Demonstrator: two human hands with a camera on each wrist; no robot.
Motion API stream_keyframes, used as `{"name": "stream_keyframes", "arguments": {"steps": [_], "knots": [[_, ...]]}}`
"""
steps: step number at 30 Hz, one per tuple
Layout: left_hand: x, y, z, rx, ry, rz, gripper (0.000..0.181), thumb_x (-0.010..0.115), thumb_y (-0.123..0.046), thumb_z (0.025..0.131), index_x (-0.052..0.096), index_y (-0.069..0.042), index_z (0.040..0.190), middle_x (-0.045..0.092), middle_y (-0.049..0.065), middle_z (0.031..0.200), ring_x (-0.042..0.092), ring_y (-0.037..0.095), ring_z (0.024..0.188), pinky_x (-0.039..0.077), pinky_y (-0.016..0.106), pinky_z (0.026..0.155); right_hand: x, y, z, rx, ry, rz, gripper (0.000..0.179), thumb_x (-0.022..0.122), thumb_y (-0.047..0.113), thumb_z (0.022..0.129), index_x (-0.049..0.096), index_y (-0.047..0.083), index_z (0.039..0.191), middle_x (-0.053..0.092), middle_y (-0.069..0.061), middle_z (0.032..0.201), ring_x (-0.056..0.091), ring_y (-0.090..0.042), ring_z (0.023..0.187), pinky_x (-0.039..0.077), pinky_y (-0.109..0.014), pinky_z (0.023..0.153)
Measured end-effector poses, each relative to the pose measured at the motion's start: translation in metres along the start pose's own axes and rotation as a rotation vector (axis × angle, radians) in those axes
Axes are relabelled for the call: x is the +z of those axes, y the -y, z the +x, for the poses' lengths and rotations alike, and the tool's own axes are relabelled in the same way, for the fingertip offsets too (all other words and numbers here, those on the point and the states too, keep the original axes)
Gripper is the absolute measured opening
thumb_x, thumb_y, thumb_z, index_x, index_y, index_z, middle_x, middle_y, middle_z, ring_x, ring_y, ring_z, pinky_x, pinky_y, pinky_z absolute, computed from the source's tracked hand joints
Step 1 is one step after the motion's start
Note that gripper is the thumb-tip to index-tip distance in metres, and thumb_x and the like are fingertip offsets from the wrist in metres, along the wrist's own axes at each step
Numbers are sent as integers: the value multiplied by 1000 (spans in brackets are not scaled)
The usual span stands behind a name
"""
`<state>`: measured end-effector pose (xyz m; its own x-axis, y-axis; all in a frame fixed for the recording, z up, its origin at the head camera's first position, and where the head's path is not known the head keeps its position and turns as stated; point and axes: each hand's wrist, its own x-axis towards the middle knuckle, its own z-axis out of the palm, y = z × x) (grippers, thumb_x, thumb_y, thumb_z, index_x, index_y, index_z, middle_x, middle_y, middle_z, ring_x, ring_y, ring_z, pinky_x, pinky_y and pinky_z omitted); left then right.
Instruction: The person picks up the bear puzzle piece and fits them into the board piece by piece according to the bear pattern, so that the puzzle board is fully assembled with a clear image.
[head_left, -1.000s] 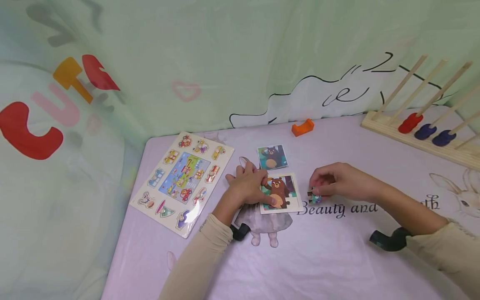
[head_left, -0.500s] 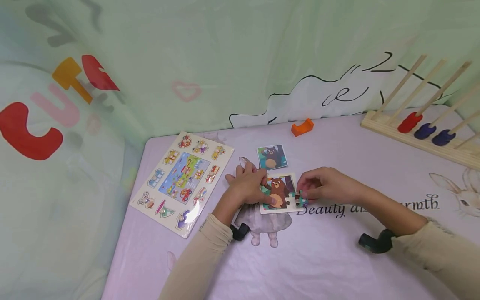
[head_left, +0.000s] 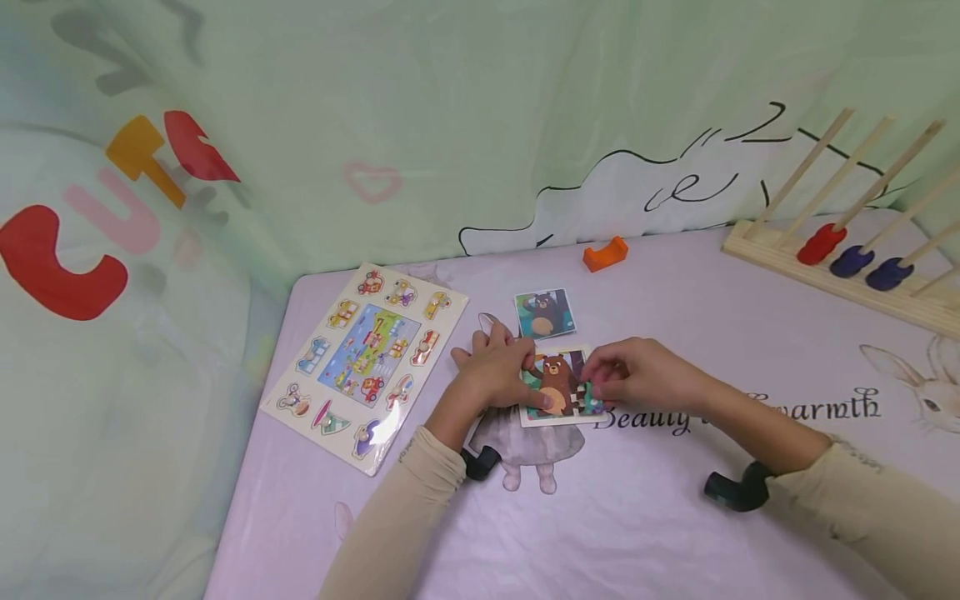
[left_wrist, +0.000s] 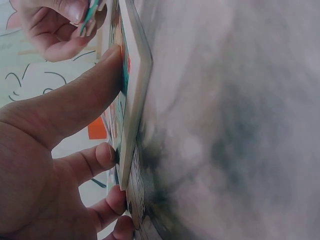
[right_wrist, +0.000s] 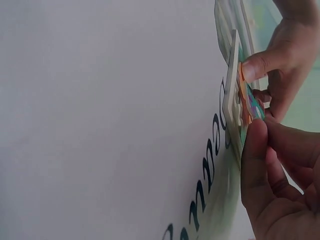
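A small bear jigsaw puzzle point(head_left: 557, 382) in a pale tray lies on the cloth. The thumb of my left hand point(head_left: 495, 371) presses on its face, and the index finger touches near its upper left corner; the other fingers spread beyond its left edge. Between thumb and fingertips my right hand point(head_left: 637, 375) pinches a green-and-brown puzzle piece point(right_wrist: 256, 106). That piece is tilted over the tray's lower right part, partly hidden by the fingers. Just behind the tray is a picture card point(head_left: 544, 314) of a dark bear.
A vehicle peg puzzle board point(head_left: 365, 367) lies at the left. An orange curved block point(head_left: 605, 254) sits near the back edge. At the back right stands a wooden peg rack point(head_left: 832, 275) with red and blue beads on upright rods. A green printed curtain point(head_left: 480, 108) hangs behind.
My right hand has moved left, carrying the puzzle piece from beside the tray to over its lower right part. My left hand has stayed in place on the puzzle.
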<state>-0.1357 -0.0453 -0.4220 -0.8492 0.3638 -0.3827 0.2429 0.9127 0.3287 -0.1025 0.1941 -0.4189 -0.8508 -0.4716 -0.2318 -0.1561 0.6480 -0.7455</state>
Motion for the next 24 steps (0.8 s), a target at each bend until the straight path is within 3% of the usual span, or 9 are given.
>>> {"name": "stream_keyframes", "arguments": {"steps": [24], "knots": [[3,2,5,-14,13,-3,55,87,-60,70,52,-25,94,39,1,113,36,28,108,29,55,87,10,4,7,49,-29,-1,9,76,7,86,74,11,94,69,2,72,60,-12,64,50,-26,61]]}}
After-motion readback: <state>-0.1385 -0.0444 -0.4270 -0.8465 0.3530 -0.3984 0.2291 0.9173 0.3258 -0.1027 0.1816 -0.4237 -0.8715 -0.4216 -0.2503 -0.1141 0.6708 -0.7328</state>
